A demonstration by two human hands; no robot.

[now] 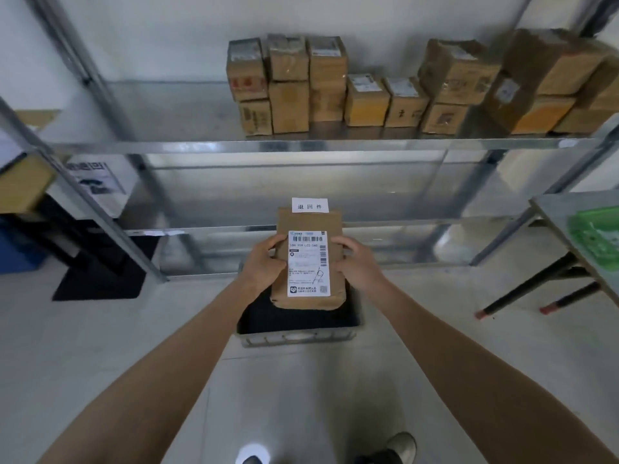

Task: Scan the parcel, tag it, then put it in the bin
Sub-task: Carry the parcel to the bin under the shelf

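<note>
A flat brown parcel [310, 298] with a white shipping label [308, 262] on its upper face is held flat above a grey bin [298, 337] on the floor. The bin's inside is dark. My left hand [264, 261] grips the parcel's left edge and my right hand [355, 259] grips its right edge, both near the label's top half. A small white tag [310, 205] with printed characters shows just beyond the parcel's far edge; whether it is stuck to the parcel or to the bin I cannot tell.
A metal shelf rack [301, 145] stands behind the bin, its upper level lined with several cardboard boxes [335, 85]. A metal table [576, 236] with a green tray [599, 236] is at right. Dark items and a black mat [100, 279] lie at left. My shoes [398, 450] are below.
</note>
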